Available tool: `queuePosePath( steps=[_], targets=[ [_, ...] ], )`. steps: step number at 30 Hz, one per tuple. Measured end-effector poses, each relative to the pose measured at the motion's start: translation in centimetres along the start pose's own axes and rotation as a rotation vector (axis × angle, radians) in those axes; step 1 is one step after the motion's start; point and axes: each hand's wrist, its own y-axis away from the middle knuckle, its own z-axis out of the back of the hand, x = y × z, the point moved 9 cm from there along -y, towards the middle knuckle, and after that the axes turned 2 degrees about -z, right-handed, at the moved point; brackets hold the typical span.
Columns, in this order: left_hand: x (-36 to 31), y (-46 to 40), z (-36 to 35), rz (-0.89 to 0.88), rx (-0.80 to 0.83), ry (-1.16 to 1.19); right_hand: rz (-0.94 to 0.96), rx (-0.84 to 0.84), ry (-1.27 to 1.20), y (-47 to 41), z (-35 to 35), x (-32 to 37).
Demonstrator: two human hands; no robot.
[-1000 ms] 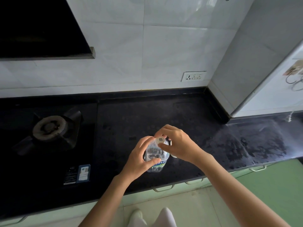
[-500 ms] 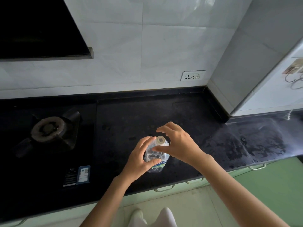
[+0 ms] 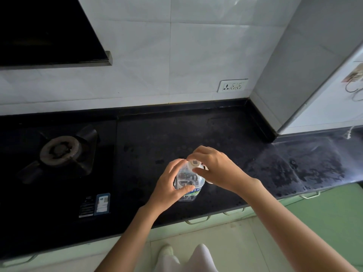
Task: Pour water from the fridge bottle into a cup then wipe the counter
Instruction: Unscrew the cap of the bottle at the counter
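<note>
One dark counter (image 3: 225, 134) carries a clear bottle (image 3: 189, 181) standing upright near its front edge. Left hand (image 3: 169, 186) wraps around the bottle's body; right hand (image 3: 214, 167) pinches its white cap (image 3: 194, 163).

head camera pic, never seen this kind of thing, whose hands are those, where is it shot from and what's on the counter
There is no machine here. The picture comes from a wide-angle camera worn on a person's head, looking forward and down, so both bare arms reach in from the bottom. The left hand grips the body of a clear plastic water bottle that stands upright on the black counter. The right hand pinches the bottle's white cap, which is on the neck. To the left lies a gas burner on a black hob. On the white tiled wall behind is a socket. Pale green drawers run under the counter. No cup or cloth shows in this view.
</note>
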Motion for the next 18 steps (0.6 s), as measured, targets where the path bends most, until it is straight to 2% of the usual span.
queuePosePath(
  steps=[10,14,18],
  targets=[
    [-0.3,0.1,0.1,0.020,-0.010,0.011,0.171,-0.054,-0.059,0.6,1.3,0.8],
    [-0.5,0.1,0.2,-0.004,-0.017,0.014,0.055,-0.156,-0.212,0.9,2.6,-1.3],
    [-0.5,0.1,0.0,-0.007,-0.039,0.016,-0.170,-0.303,-0.391,3.9,2.3,-6.0]
  ],
)
